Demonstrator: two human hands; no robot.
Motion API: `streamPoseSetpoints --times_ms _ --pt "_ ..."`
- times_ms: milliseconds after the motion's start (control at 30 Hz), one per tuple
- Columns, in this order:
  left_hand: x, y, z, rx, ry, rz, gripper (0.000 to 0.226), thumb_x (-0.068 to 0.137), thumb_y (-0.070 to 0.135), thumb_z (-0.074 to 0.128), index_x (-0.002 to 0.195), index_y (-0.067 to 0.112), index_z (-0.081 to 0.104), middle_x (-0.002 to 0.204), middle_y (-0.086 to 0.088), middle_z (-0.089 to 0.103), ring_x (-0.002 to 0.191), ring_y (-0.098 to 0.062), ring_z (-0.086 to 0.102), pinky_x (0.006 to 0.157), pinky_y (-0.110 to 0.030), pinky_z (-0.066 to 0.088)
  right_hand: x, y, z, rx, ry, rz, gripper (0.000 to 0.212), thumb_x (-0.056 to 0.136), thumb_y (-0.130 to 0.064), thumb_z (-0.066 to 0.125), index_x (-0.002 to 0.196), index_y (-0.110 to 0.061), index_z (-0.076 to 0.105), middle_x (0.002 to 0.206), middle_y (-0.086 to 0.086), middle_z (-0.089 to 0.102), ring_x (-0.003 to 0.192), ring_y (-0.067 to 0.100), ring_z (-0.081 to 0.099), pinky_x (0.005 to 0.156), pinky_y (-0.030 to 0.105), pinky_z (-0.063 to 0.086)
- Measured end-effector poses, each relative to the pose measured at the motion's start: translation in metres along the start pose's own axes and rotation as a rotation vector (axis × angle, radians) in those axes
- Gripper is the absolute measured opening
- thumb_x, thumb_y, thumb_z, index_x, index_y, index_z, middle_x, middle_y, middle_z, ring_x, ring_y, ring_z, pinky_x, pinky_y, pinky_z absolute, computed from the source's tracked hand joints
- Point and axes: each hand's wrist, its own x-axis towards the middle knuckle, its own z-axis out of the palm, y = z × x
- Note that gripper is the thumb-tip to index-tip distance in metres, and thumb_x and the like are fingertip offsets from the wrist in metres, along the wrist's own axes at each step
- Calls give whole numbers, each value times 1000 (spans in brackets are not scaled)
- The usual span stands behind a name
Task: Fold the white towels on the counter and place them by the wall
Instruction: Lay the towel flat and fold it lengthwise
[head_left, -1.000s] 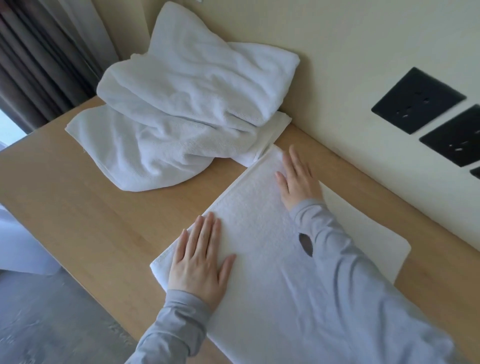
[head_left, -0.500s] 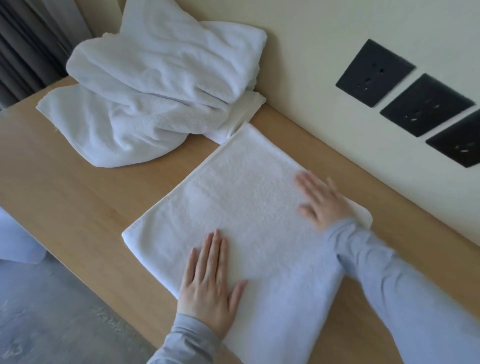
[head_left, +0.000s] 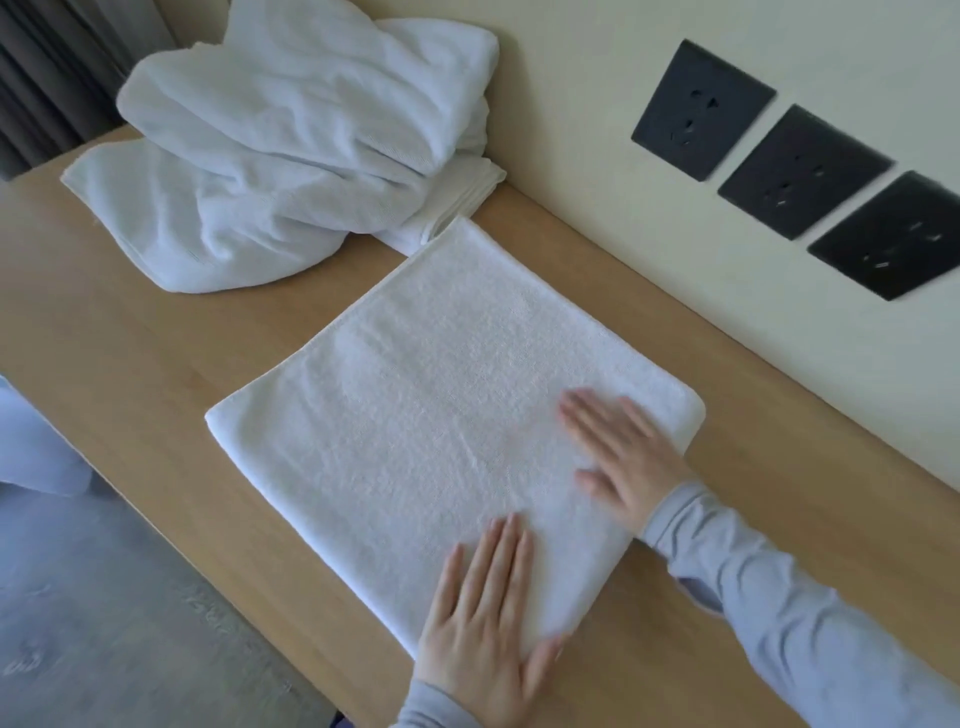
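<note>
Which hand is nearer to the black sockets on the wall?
Right. The right hand lies flat on the towel near its wall-side edge, below the sockets; the left hand lies at its front edge, farther away.

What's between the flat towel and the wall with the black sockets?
Head view: only a bare strip of wooden counter separates the flat towel from the wall.

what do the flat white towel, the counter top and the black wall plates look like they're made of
Flat folded white towel: terry cloth, probably cotton; fine looped matte nap, stitched hem along the edge. Light tan counter: wood or wood-look laminate; faint straight grain, low sheen. Three black square socket plates: likely matte plastic; smooth flat faces with pin holes, though blurred.
</note>
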Motion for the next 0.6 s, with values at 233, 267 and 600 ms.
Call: streamPoseSetpoints --times_ms 233,267,600 --pt "2 0 -13 -96 116 33 66 97 50 19 133 4 49 144 -10 42 131 -26 42 106 -39 27 14 93 9 258 -37 495 60 99 -44 19 149 -14 11 157 5 15 145 17 8 118 35 1" --pt "3 -3 -18 -199 212 21 61 98 46 23 131 3 51 142 -12 44 131 -26 43 107 -37 28 22 96 7 383 11 561 60 98 -44 27 149 -16 14 156 6 19 144 20 15 117 37 8" --pt "15 -75 -46 -1195 539 -1372 36 83 31 69 68 7 45 64 -13 43 60 -24 42 62 -31 35 120 74 -26 856 -47 681 65 83 -52 60 128 -7 46 126 11 56 110 25 54 90 31 41"
